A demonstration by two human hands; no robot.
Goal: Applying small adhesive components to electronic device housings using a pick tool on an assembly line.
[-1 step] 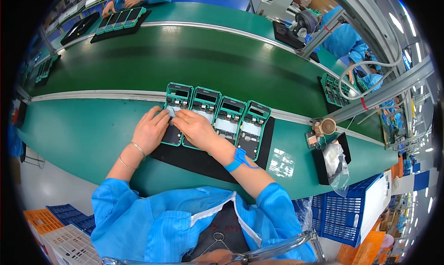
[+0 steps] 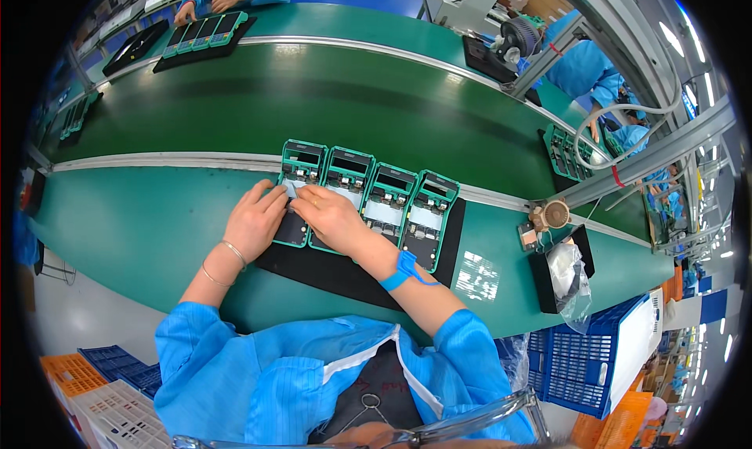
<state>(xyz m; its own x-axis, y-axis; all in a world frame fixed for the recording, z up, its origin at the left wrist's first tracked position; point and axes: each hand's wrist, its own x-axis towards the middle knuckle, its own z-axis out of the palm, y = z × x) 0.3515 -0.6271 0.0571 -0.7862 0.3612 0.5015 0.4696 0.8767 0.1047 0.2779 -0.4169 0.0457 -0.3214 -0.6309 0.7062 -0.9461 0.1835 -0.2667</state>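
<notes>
Several open green-framed electronic device housings [image 2: 384,211] stand side by side on a black mat [image 2: 337,283]; circuit parts and a pale strip show inside them. Both my hands are at the leftmost housing [image 2: 304,157]. My left hand [image 2: 257,220] reaches over its left side, fingers pressed together. From the right, my right hand [image 2: 333,218] comes in with thumb and forefinger pinched, partly covering the second housing. Between the fingertips shows a small pale grey piece [image 2: 291,188], flat and partly hidden; which fingers grip it is hard to see.
Beyond the housings a metal rail edges the dark green conveyor belt [image 2: 313,96]. At right are a clear printed sheet [image 2: 477,276], a small round fan [image 2: 552,213] and a black box with plastic bags [image 2: 542,280]. A metal post [image 2: 650,155] slants overhead. Co-workers handle similar devices [image 2: 205,35] across the belt.
</notes>
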